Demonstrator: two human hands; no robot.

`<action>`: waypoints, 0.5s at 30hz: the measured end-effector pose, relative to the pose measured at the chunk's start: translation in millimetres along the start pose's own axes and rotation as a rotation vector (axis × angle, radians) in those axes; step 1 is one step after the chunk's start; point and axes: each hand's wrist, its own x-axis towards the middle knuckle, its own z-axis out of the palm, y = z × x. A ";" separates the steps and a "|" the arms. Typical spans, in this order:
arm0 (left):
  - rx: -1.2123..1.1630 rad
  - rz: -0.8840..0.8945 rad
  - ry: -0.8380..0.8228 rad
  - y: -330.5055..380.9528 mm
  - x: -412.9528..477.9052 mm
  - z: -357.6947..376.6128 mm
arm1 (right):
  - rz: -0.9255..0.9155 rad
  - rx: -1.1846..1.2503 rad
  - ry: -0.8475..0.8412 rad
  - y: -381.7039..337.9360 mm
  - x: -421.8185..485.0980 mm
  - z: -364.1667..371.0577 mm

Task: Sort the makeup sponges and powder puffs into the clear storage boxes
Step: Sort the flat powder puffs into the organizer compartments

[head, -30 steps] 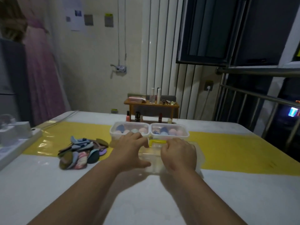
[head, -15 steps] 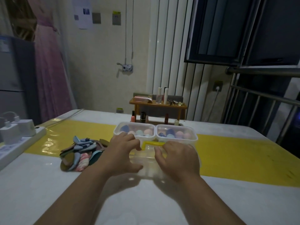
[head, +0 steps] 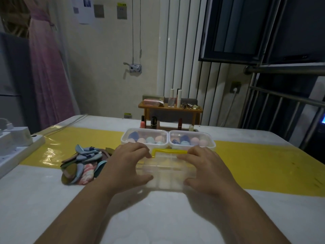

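Observation:
A clear storage box [head: 167, 175] with a yellow handle [head: 169, 151] lies on the table in front of me. My left hand [head: 128, 166] grips its left end, fingers over the top and thumb at the near side. My right hand [head: 205, 169] grips the right end the same way. Behind it stand two clear tubs side by side, the left tub [head: 145, 138] and the right tub [head: 190, 140], both holding coloured makeup sponges. A heap of flat powder puffs [head: 82, 164] in blue, pink and brown lies to the left.
A white power strip with chargers [head: 15, 143] sits at the table's left edge. A small wooden shelf [head: 169, 107] with cosmetics and bottles stands at the far edge. A yellow strip [head: 263, 161] runs across the white table.
Both hands have spread apart along the box, from its middle to its two ends. The yellow handle now shows between them.

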 end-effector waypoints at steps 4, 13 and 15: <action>0.020 0.058 -0.017 3.5 1.2 1.2 | 0.029 0.057 0.060 0.1 -0.3 2.3; 0.139 0.079 0.092 5.1 0.9 9.5 | 0.114 0.103 0.100 -0.2 -3.6 -4.5; 0.135 0.072 0.115 4.2 0.5 11.0 | 0.137 0.136 0.112 0.5 -5.1 -4.1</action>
